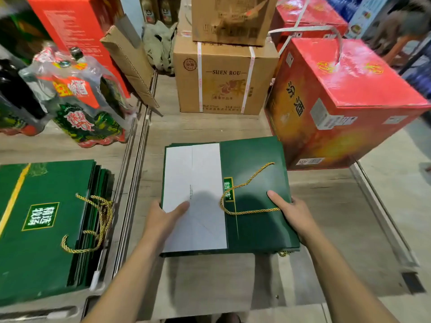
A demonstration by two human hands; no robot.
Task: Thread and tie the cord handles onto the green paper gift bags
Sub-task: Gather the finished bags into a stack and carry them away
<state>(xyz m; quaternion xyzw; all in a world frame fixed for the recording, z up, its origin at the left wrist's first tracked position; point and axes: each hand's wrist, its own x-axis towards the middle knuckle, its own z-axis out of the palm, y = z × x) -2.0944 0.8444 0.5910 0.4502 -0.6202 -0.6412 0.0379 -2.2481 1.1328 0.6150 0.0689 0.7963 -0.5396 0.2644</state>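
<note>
A flat stack of green paper gift bags (256,227) lies on the floor in front of me, the top one showing its white folded base (194,183). A gold cord handle (242,190) loops across the top bag's green face. My left hand (163,217) grips the stack's left edge, thumb on the white panel. My right hand (293,210) grips the right edge, thumb flat on the green paper next to the cord's end. A second stack of green bags (42,229) with gold cords (98,220) lies at the left.
A red liquor carton (345,99) stands right behind the stack. Brown cardboard boxes (224,73) sit at the back centre. Shrink-wrapped bottles (77,103) and a red box (77,31) stand at the left. Metal floor rails (137,159) run between the two stacks.
</note>
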